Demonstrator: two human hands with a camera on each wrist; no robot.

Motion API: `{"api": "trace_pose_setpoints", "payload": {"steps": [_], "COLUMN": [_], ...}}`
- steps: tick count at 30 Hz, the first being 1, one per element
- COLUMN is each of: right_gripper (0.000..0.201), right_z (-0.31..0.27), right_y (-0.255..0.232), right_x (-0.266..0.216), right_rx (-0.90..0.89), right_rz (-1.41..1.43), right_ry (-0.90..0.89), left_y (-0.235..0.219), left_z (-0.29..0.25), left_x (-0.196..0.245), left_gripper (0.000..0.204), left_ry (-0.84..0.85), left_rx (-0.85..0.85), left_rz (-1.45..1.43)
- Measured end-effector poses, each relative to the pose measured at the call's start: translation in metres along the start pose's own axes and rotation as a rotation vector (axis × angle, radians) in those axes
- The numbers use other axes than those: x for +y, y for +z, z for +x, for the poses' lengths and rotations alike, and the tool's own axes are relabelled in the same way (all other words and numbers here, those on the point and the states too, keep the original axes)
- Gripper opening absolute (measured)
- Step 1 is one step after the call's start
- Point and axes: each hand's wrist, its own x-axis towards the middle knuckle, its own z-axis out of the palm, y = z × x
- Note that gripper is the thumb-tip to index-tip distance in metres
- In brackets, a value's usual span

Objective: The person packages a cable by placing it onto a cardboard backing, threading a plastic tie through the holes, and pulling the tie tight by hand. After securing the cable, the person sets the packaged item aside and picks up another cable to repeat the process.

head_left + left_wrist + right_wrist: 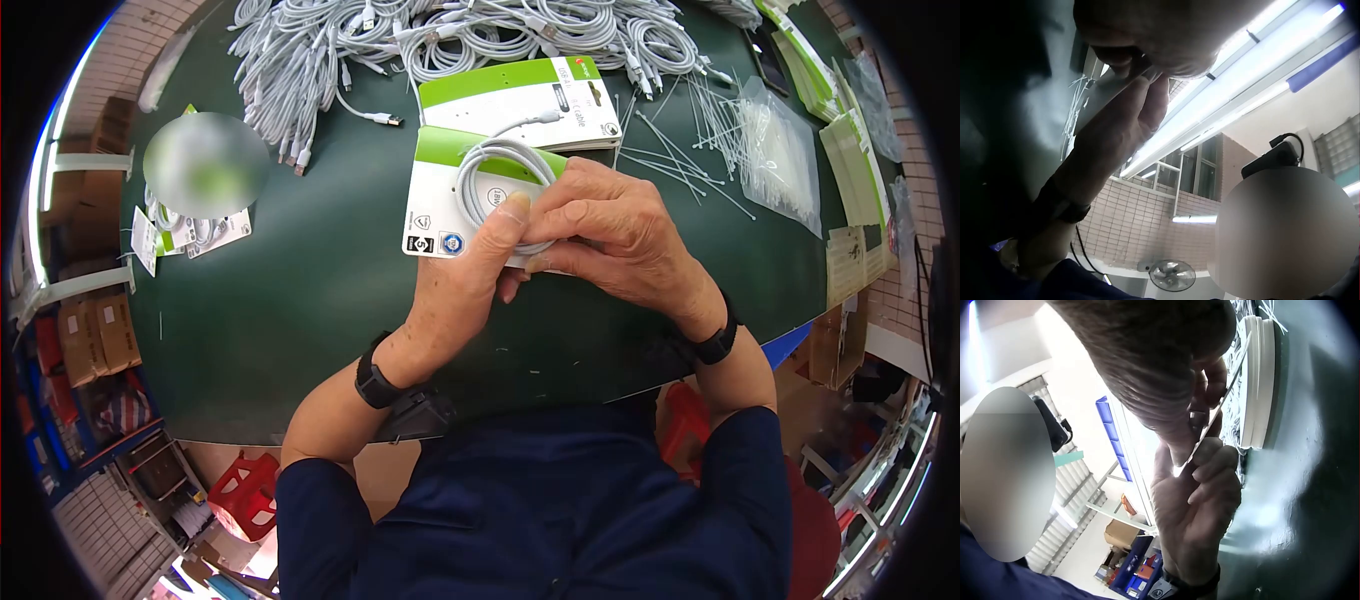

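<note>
Both hands clamp coiled cable (497, 180) onto backing card (432, 215), table (300, 290) centre: left hand (470, 275) thumb pins coil, right hand (615, 235) likely pinches card's 3 o'clock edge. Risk: thumb slips, coil springs loose.

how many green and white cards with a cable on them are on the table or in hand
3: one card held by the left hand and right hand, one stack card behind it, one at the left edge. More may be hidden.
</note>
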Motion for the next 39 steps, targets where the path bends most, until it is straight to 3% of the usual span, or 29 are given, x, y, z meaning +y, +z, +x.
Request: {"api": "trace_pose_setpoints", "payload": {"steps": [7,10,13,25,34,39], "right_gripper": [0.032,0.036,0.038,0.026,0.027,0.028], "right_z": [-0.003,-0.006,-0.005,-0.005,-0.007,-0.005], "right_y": [0.001,0.0,-0.002,-0.006,-0.006,-0.009], "right_x": [0.003,-0.001,0.002,-0.005,-0.005,-0.007], "right_rx": [-0.03,-0.023,-0.056,-0.13,-0.125,-0.134], "right_rz": [0.04,0.137,0.125,0.13,0.134,0.108], "right_ry": [0.046,0.199,0.18,0.305,0.308,0.191], "left_y": [0.007,0.006,0.007,0.008,0.004,0.008], "left_z": [0.001,0.001,0.002,0.002,0.002,-0.002], "left_x": [-0.004,-0.004,-0.005,-0.004,-0.005,-0.001], "left_gripper": [0.033,0.03,0.028,0.025,0.028,0.027], "left_ry": [-0.012,-0.056,-0.067,-0.149,-0.187,-0.127], "left_rx": [0.095,0.102,0.102,0.068,0.037,0.078], "left_rz": [-0.003,-0.007,-0.036,-0.112,-0.12,-0.063]}}
